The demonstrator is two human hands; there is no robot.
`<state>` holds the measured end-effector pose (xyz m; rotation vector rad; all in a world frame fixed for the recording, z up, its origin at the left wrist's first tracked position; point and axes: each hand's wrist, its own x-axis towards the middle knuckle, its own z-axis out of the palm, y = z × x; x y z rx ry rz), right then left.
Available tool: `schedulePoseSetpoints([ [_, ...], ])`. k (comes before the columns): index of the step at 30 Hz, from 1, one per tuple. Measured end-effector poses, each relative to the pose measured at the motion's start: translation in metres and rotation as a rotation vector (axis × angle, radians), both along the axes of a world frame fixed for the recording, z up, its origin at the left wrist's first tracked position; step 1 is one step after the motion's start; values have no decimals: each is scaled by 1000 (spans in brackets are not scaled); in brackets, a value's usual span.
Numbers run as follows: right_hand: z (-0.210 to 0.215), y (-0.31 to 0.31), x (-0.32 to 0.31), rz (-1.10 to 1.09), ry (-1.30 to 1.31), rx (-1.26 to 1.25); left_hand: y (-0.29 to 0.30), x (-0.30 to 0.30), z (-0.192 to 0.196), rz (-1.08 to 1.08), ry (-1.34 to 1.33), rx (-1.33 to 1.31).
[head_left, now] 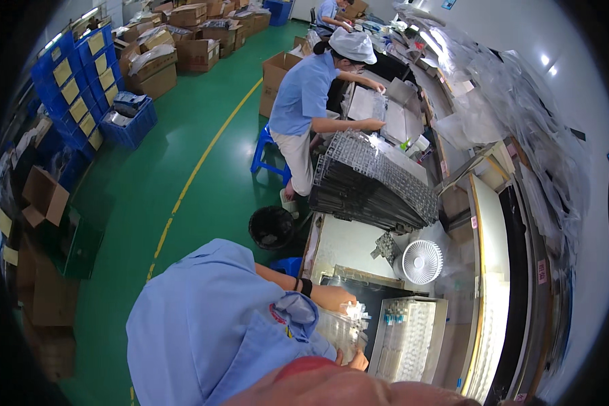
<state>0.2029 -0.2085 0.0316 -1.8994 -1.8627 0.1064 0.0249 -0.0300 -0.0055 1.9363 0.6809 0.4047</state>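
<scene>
My left hand (336,298), with a black band at its wrist, is closed at a cluster of small clear plastic pieces (359,311). Just below it lies a see-through plastic tray (340,328), close to my body. At the tray's near edge, the fingers of my right hand (354,360) are bent against it; most of that hand is hidden. Immediately to the right stands a white box (442,331) holding rows of pale parts, some with blue ends. A dark mat (379,291) lies beneath the work.
Beyond the mat are a round white fan (422,262) and a tall stack of dark, grid-patterned trays (369,183). A co-worker in a white cap (304,95) sits farther along the bench. A black bin (271,227) stands on the green floor; shelving lines the right side.
</scene>
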Motion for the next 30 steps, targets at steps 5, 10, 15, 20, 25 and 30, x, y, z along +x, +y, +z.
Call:
schedulePoseSetpoints([
  [5,1,-1,-1,-29,18,-28,-1,0,1,10,0,24],
  [10,13,-1,-7,-107,32,-125,-1,2,-1,10,15,37],
  [15,-6,-8,0,-58,-7,-44,-2,2,-3,1,-6,60],
  [20,2,-4,-4,-71,5,-89,0,3,-5,-8,-12,70],
  [25,3,-4,-2,-56,-7,-67,0,10,-15,-4,-44,49],
  [30,5,1,-6,-46,14,-58,6,9,-30,-4,-41,104],
])
